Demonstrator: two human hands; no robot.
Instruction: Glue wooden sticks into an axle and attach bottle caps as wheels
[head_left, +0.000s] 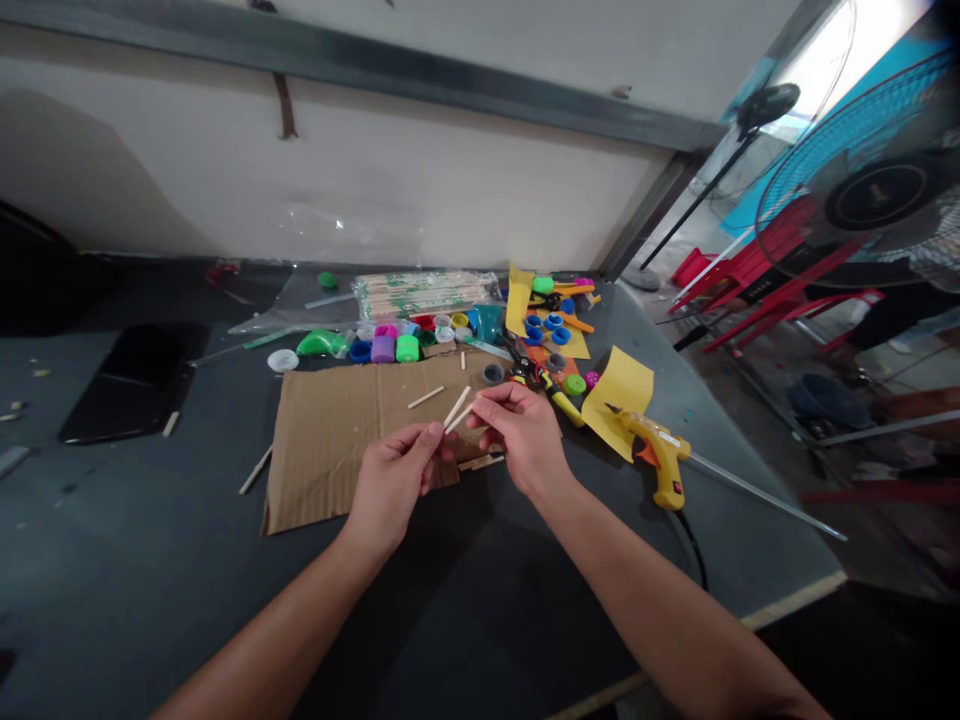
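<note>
Left hand and right hand, two sticks between them

- Left hand: thumb laid along the top, pinching, the other fingers curled beneath its grip.
- Right hand: thumb and forefinger pinched, tips turned toward the left grip — remaining fingers bent below its own.
- The two grips sit near each other, hands apart.
- Left forearm and right forearm: bare, slanting back and outward behind the grips — spread widest farthest from them.
</note>
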